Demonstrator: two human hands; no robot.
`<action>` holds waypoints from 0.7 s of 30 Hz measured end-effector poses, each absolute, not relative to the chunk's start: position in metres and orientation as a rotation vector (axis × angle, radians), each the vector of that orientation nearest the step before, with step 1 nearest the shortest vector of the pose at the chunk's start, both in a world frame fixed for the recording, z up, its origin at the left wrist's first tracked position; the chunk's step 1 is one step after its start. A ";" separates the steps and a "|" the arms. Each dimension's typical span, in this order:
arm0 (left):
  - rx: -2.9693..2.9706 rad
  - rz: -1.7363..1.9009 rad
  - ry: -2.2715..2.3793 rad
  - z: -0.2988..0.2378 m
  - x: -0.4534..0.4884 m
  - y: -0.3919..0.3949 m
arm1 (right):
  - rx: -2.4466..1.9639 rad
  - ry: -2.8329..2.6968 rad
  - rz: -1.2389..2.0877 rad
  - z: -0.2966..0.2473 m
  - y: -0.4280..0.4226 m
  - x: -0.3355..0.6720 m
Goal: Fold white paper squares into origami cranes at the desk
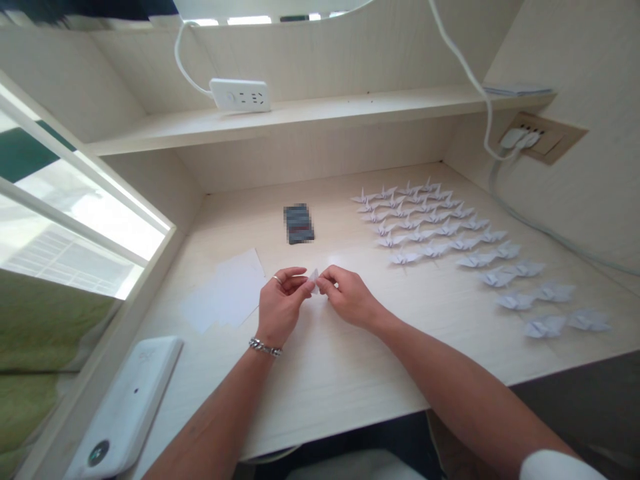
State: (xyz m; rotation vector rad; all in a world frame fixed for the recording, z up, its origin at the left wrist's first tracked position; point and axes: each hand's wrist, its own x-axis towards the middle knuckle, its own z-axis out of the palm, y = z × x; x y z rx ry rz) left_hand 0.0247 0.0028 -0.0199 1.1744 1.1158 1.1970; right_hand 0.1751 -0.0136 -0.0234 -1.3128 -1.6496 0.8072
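Observation:
Between my two hands, just above the desk, is a small piece of folded white paper [313,279]. My left hand [283,300], with a ring and a chain bracelet, pinches its left side between thumb and fingers. On the other side, the fingertips of my right hand [347,293] are closed on the paper's right edge. The fingers partly cover the paper, so its exact fold shape is hard to make out. Left of my left hand lie loose sheets of white paper [225,290], overlapping. Rows of folded white paper cranes [450,228] stand to the right.
Behind my hands lies a dark, blurred-out object [299,223]. A white device [133,400] sits at the desk's left front. Above runs a shelf [320,113] with a white power strip [240,95]. A white cable [465,63] hangs to a wall socket [547,137].

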 end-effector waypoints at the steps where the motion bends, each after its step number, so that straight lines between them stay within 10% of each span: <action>1: 1.172 1.199 1.110 -0.020 0.024 0.003 | -1.309 -1.650 0.791 -0.023 -0.014 0.175; 21: 1.193 1.051 1.011 -0.020 0.012 0.007 | -0.997 -1.077 1.645 -0.019 -0.009 0.179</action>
